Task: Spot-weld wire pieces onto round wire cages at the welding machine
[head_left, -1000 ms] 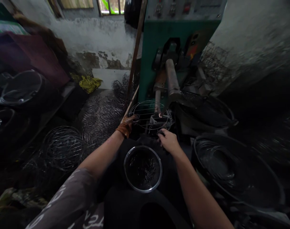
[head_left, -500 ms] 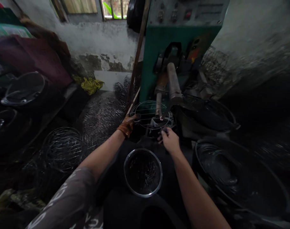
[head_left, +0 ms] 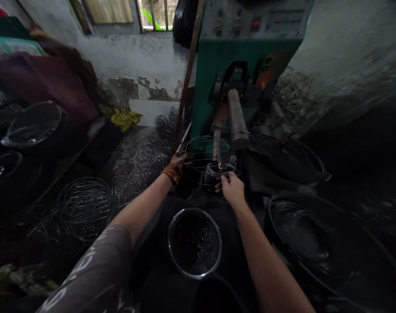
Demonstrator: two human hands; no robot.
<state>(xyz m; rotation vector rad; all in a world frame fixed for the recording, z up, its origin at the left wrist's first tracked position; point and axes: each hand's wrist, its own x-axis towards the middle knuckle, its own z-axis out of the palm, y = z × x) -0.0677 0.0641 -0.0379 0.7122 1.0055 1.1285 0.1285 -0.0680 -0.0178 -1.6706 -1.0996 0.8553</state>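
A round wire rack [head_left: 202, 153] lies under the metal arms [head_left: 237, 119] of a green machine [head_left: 246, 56]. My left hand [head_left: 176, 167], in a brown glove, grips the rack's left rim. My bare right hand [head_left: 231, 188] is closed at the rack's near edge, its fingers pinched on the wire or a small piece that I cannot make out. Below my hands, on dark cloth over my lap, sits a steel bowl [head_left: 194, 242] holding several small wire bits.
Stacks of round wire racks [head_left: 84, 204] and loose wire coils [head_left: 142, 158] lie at the left. Large dark tubs [head_left: 328, 243] stand at the right, more tubs [head_left: 31, 126] at the left. A wooden pole [head_left: 188, 74] leans beside the machine.
My right hand has moved forward to the rack's near edge. The left hand keeps its grip. The view has tipped slightly, so the bowl sits lower in the picture.
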